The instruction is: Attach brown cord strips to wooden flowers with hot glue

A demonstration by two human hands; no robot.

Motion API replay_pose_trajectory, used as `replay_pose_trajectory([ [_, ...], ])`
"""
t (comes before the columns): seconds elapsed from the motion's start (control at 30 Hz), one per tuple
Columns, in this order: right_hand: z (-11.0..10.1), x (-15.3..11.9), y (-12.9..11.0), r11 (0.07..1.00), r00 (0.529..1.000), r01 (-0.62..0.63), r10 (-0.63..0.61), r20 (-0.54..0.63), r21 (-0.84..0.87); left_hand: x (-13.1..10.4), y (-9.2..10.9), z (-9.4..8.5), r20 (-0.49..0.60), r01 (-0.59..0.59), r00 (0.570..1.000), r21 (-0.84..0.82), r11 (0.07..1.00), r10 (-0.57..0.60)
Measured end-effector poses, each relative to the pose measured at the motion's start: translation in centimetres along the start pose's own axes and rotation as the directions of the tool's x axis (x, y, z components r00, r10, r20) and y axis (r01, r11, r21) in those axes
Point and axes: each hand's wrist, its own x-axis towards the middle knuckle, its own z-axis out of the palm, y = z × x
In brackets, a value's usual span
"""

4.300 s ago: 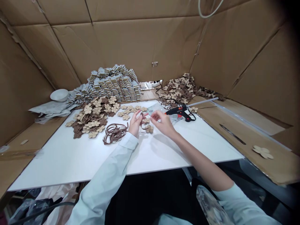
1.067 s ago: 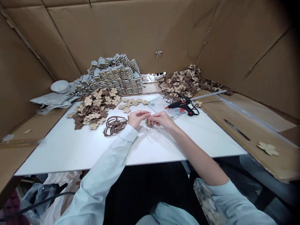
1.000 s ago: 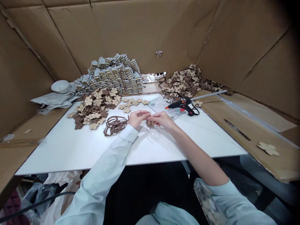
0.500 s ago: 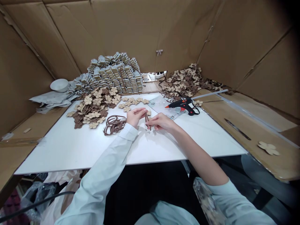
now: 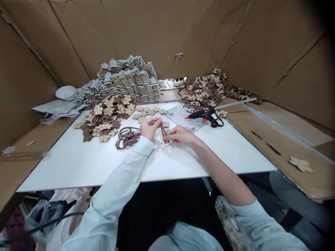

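Cardboard walls enclose a white desk, the largest surface in view. At its far edge sits a tall stack of small packed pieces, and in front of that a spread of tan and brown flower cutouts; a second heap of flowers lies at the far right. A black and orange glue gun rests right of centre, and a coil of brown cord lies just left of the hands.

The work in hand looks like shaping a short brown strip into a loop: the strip is held between the two hands, just above the desk near its middle, with one small flower beside it. Judging from the layout, the following move would call for keeping the strip's ends together while one hand frees itself for the glue gun.

The left hand pinches the upper end of the strip with thumb and fingertips, other fingers loosely curled. The right hand pinches the lower end, fingers drawn close together, wrist low over the desk.
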Motion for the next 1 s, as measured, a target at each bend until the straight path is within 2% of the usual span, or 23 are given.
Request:
replay_pose_trajectory([
  [0.33, -0.13, 0.05, 0.08, 1.0, 0.999, 0.001, -0.001, 0.04, -0.013, 0.16, -0.37, -0.18, 0.017, -0.066, 0.998, 0.063, 0.996, 0.065],
  [0.5, -0.4, 0.04, 0.38, 0.999, 0.998, 0.0, -0.002, 0.063, 0.033, -0.28, -0.15, -0.03, 0.103, -0.136, 0.987, 0.135, 0.981, 0.122],
  [0.63, -0.33, 0.13, 0.22, 0.995, 0.994, 0.064, -0.057, -0.093, 0.074, -0.62, -0.16, 0.09, 0.158, -0.16, 0.979, 0.192, 0.968, 0.131],
  [0.77, -0.13, 0.4, 0.2, 0.983, 0.959, 0.123, -0.082, -0.272, 0.137, -0.65, -0.35, 0.05, 0.165, -0.159, 0.978, 0.212, 0.964, 0.125],
  [1.0, -0.11, 0.61, 0.39, 0.978, 0.938, 0.116, -0.051, -0.344, 0.171, -0.59, -0.87, 0.14, 0.165, -0.161, 0.978, 0.2, 0.967, 0.128],
])
